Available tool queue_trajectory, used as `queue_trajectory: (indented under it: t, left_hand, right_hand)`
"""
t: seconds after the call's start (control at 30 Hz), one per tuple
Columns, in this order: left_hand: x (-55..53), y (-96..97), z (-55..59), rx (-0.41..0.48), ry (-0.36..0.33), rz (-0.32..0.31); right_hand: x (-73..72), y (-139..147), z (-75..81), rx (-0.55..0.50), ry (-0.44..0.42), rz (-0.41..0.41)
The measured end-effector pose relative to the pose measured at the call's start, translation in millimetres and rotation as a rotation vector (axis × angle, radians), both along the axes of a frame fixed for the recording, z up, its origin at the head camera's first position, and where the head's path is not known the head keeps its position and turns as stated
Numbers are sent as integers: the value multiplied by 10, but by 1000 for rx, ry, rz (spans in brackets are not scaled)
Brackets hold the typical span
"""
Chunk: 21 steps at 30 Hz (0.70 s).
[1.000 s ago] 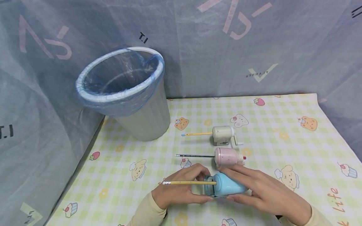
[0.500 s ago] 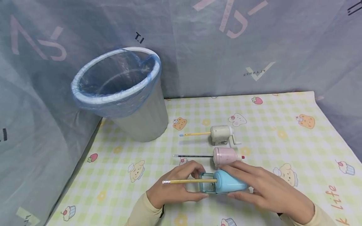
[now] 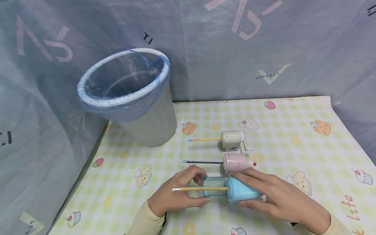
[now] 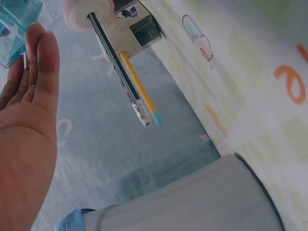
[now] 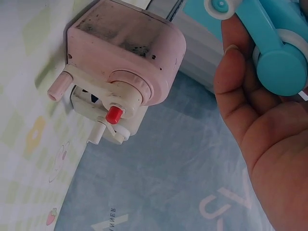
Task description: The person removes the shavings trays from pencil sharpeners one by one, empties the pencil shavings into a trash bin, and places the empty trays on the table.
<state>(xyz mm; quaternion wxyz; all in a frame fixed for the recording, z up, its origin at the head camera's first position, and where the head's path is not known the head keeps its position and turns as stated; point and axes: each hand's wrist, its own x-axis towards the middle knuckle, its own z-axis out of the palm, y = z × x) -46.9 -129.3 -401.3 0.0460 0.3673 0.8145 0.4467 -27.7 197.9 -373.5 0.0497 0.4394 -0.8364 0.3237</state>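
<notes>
My right hand [image 3: 274,195] grips the light-blue crank pencil sharpener [image 3: 241,191] near the table's front. From the sharpener's front hole a yellow pencil [image 3: 196,189] sticks out to the left, eraser end outward. My left hand [image 3: 177,191] holds the clear blue shavings drawer [image 3: 213,182] between thumb and fingers, drawn out leftward from the sharpener body under the pencil. In the left wrist view, fingertips lie against the drawer [image 4: 13,45]. The right wrist view shows the blue crank [image 5: 269,36] beside the curled right fingers.
Just behind stands a pink sharpener [image 3: 235,162] with a black pencil [image 3: 202,162] in it. Farther back is a cream sharpener [image 3: 230,140] holding a yellow pencil [image 3: 204,139]. A grey bin [image 3: 149,127] with a blue liner stands at back left on the checked cloth [image 3: 293,130].
My left hand has moved left, drawing the clear drawer farther out of the blue sharpener. The right hand keeps its grip on the body, and the pencil stays in the hole.
</notes>
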Motion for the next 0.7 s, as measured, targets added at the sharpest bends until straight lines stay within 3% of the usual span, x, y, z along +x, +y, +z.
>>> queue_trajectory:
  t: [0.47,0.7]
  left_hand:
    - [-4,-128,26,43,-93,28]
    - [-17,-212,28,-4,-24,50]
  right_hand:
    - [15,13,-10,6,2,-14]
    - [37,24,-25,31,-26,-41]
